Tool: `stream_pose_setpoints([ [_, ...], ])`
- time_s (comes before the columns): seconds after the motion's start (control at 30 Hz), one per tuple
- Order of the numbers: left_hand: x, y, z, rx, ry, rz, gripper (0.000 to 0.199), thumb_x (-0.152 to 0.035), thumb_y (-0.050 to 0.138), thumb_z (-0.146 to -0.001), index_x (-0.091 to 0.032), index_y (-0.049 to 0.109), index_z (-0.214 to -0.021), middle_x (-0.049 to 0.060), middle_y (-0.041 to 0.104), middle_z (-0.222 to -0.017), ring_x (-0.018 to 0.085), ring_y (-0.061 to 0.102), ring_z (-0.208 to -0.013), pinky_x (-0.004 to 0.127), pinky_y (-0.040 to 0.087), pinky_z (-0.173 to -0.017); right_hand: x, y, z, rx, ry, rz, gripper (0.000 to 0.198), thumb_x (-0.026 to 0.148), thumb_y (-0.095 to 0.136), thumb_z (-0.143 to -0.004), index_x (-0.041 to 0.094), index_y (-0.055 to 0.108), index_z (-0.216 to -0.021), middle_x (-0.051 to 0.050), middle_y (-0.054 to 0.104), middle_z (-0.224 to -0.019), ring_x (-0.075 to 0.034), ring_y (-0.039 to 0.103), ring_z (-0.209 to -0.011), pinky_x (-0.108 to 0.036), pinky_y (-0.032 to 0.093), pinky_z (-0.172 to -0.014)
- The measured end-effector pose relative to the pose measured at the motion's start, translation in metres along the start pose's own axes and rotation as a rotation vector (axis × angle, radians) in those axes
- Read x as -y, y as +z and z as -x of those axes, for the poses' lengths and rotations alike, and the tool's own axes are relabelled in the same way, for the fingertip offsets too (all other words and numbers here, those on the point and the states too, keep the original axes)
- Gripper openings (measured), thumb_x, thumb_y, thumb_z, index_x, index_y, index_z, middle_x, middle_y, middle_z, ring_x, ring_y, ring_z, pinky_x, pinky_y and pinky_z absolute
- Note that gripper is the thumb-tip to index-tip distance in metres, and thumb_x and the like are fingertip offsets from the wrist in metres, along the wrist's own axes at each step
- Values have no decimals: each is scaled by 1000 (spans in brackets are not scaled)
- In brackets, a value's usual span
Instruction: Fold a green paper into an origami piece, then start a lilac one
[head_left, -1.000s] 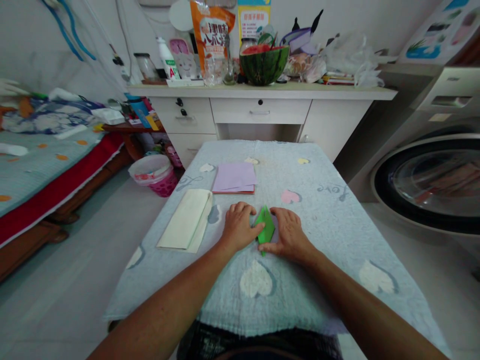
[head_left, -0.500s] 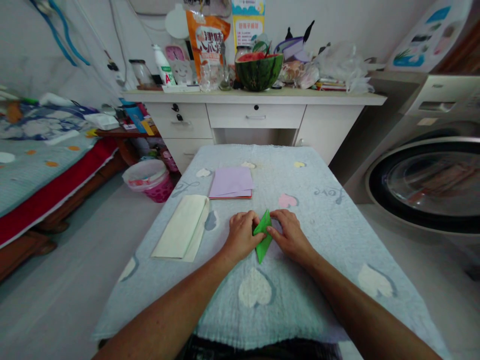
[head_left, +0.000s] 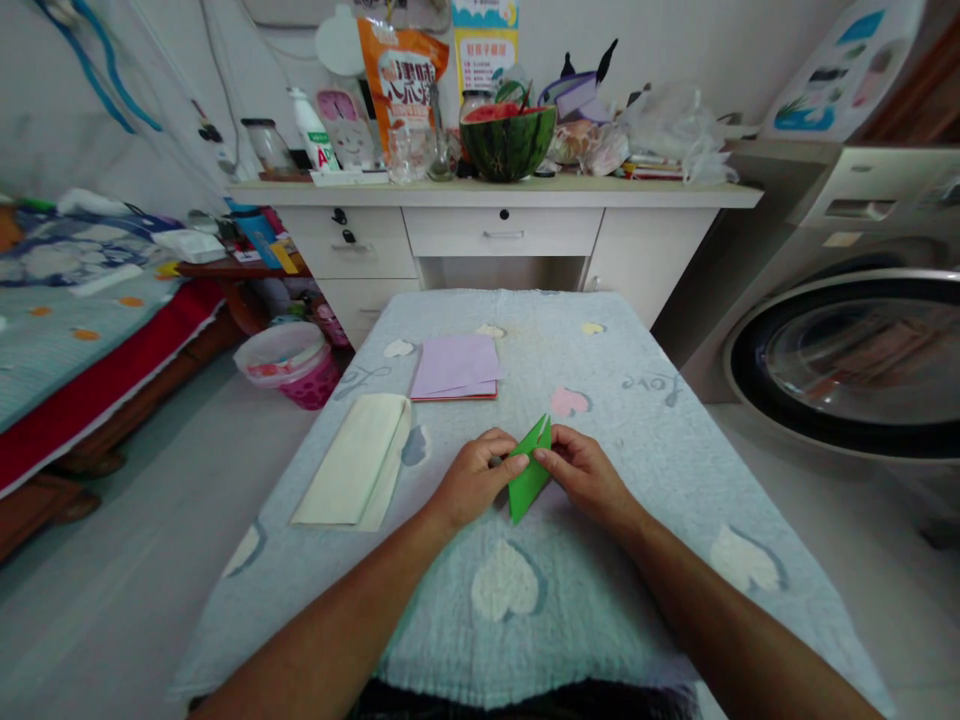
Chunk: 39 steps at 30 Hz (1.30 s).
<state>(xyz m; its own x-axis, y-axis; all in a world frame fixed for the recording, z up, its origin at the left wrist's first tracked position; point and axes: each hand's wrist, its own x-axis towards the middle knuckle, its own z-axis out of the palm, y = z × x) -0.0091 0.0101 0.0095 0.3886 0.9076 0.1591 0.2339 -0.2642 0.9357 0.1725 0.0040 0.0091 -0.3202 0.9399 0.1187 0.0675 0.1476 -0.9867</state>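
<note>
pinching a small, sharply folded piece of bright green paper (head_left: pixel 527 492) between them, the left hand (head_left: pixel 474 478) and the right hand (head_left: pixel 591 478) meet over the heart-patterned, pale blue cloth-covered table (head_left: pixel 645 570). a second ago the paper was a broad, upright diamond with the right thumb by its lower tip; now it looks slimmer and slants, two parted points leaning up by the right hand, and that thumb sits on its upper part. this suggests a flap is being shifted and the folding is still unfinished. both hands are nearly closed, thumbs on top, fingers curled at the paper's far side and partly hidden; whether it is off the cloth, i cannot tell. the forearms reach in from either side, angling inward. just beyond the left hand lie square lilac paper sheets (head_left: pixel 455 365); to its left lies a folded, cream-coloured sheet (head_left: pixel 349 465).
</note>
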Motion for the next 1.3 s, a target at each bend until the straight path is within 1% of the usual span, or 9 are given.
stream_pose_setpoints([
  [0.1,2,0,0,-7,-88,175,30,-36,60,-84,-14,61,-63,-2,50,-69,11,49,-68,24,39,-66,-2,1,1,13,-27,-102,26,45,63,-83,21,53,-87,0,56,-78,-15,54,-73,-28,44,-67],
  [0.23,3,5,-1,-17,-261,479,27,-40,66,-79,-13,63,-78,-3,53,-65,8,45,-56,21,34,-54,-7,2,2,-4,-39,-203,29,36,65,-85,24,48,-105,0,56,-85,-13,53,-74,-25,42,-65],
  [0.4,-1,7,-1,-142,-267,660,42,-30,72,-73,-23,50,-108,-4,60,-74,10,56,-58,20,40,-54,-8,0,6,6,-103,-119,23,31,59,-88,27,47,-108,-1,53,-95,-13,51,-81,-25,43,-67],
  [0.5,0,6,0,-185,-238,671,39,-26,69,-75,-26,44,-105,-7,59,-73,9,55,-55,19,40,-52,-5,-1,7,48,-110,18,23,26,58,-87,26,51,-109,-2,53,-100,-15,52,-88,-26,44,-71],
  [0.63,3,5,-1,-221,-192,546,17,-24,66,-75,-19,53,-84,-5,57,-74,8,53,-61,18,39,-57,-3,0,7,47,-117,128,26,22,61,-82,25,52,-107,-3,53,-102,-16,53,-89,-27,45,-72],
  [0.7,3,4,-2,-219,-187,480,13,-24,65,-75,-17,58,-83,-3,57,-74,8,52,-64,19,40,-60,-2,0,6,41,-132,134,24,23,62,-82,24,53,-104,-3,52,-102,-16,53,-88,-27,45,-71],
  [1.07,4,2,-1,-222,-207,391,18,-28,65,-77,-16,66,-90,1,64,-78,13,56,-70,23,42,-66,-1,-3,6,79,-166,163,30,22,63,-81,25,52,-109,-4,49,-108,-17,52,-95,-27,47,-71],
  [1.2,8,1,-1,-235,-221,382,23,-32,61,-80,-16,70,-94,3,68,-83,15,59,-74,25,44,-69,1,-4,5,59,-190,187,23,28,63,-84,25,56,-106,-5,49,-109,-17,52,-97,-28,47,-73],
  [1.3,11,0,0,-218,-223,441,26,-29,57,-80,-15,73,-94,6,71,-90,18,62,-79,26,46,-71,3,-4,4,-31,-200,225,10,29,59,-88,24,61,-96,-6,49,-108,-19,51,-102,-29,47,-75],
])
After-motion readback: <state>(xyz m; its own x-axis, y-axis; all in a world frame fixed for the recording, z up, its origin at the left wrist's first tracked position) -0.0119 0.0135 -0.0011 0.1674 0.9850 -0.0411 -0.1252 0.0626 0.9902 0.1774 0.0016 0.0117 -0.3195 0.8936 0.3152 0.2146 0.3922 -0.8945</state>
